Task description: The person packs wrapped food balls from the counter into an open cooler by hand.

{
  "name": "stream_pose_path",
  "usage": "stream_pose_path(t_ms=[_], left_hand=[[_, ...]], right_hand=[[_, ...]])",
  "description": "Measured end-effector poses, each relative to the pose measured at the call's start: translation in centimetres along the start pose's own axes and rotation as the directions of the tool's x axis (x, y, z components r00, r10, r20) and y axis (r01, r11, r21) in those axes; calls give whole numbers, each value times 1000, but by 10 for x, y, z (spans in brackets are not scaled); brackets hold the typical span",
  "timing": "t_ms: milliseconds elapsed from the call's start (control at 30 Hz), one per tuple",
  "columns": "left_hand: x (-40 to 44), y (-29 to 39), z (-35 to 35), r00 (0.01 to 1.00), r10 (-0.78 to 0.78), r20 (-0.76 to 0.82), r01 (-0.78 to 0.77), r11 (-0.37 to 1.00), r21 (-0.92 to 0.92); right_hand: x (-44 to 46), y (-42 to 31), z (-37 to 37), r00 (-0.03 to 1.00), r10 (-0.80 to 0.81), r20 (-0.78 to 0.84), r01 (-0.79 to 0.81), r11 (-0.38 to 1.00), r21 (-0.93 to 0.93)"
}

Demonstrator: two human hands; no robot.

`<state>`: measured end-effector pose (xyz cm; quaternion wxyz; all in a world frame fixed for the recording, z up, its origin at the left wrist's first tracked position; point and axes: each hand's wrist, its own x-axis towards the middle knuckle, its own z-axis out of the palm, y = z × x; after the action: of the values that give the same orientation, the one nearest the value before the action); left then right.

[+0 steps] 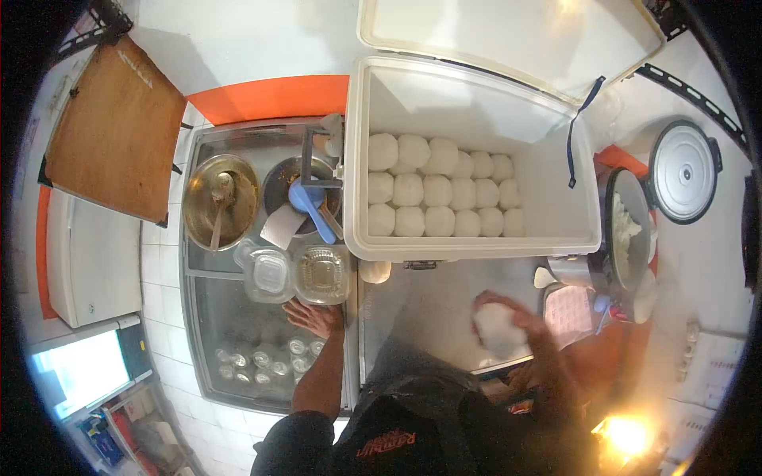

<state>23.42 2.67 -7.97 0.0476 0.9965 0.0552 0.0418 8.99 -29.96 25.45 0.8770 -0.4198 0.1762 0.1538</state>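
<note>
My left hand (316, 316) lies with its fingers spread on the glass top, just below two clear plastic containers (321, 275). Blurred by motion, my right hand (520, 319) is curled around a white round thing (500, 327) over the metal worktop (432, 305). Behind the worktop stands an open white cooler box (476, 251) holding several white dough-like balls (409, 190) in rows. One more pale ball (375, 272) rests below the box's front left corner.
On the glass top are a metal bowl (194, 208) with a spoon and a dark bowl with a blue scoop (313, 208). At the right are a large pot (627, 230), a round lid (684, 170) and a bright flame-like glow (627, 435). Cans show beneath the glass.
</note>
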Motion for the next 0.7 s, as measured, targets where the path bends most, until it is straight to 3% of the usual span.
stream_pose_path(t_ms=[67, 133, 233, 333, 400, 533, 567, 633, 700], left_hand=[[1, 3, -11, 998, -27, 50, 27, 1000, -10], [3, 7, -14, 994, -45, 95, 47, 999, -24], [2, 2, -8, 998, -35, 61, 37, 999, -36], [3, 9, -13, 993, -58, 103, 60, 998, -9], [0, 1, -8, 1000, -11, 24, 12, 999, -50], [2, -1, -1, 998, -33, 46, 31, 998, 49], [3, -1, -2, 996, -25, 88, 25, 1000, -4], [-2, -5, -7, 988, -16, 152, 23, 999, -44], [3, 2, -10, 993, -19, 120, 20, 1000, -6]], right_hand=[[-9, -58, -27, 995, -95, -27, 83, 953, -291], [5, -116, -42, 970, -187, -153, 91, 870, -485], [72, -175, -39, 865, -263, -427, 45, 889, -456], [144, -167, -141, 860, -366, -357, 64, 770, -635], [183, -151, -195, 596, -252, -762, -105, 917, -385], [229, -116, -194, 537, -387, -749, -37, 877, -480], [240, -96, -244, 674, -550, -494, -255, 454, -854], [236, -79, -270, 843, -494, -213, -317, -136, -938], [228, -98, -280, 830, -377, -411, -346, 229, -910]])
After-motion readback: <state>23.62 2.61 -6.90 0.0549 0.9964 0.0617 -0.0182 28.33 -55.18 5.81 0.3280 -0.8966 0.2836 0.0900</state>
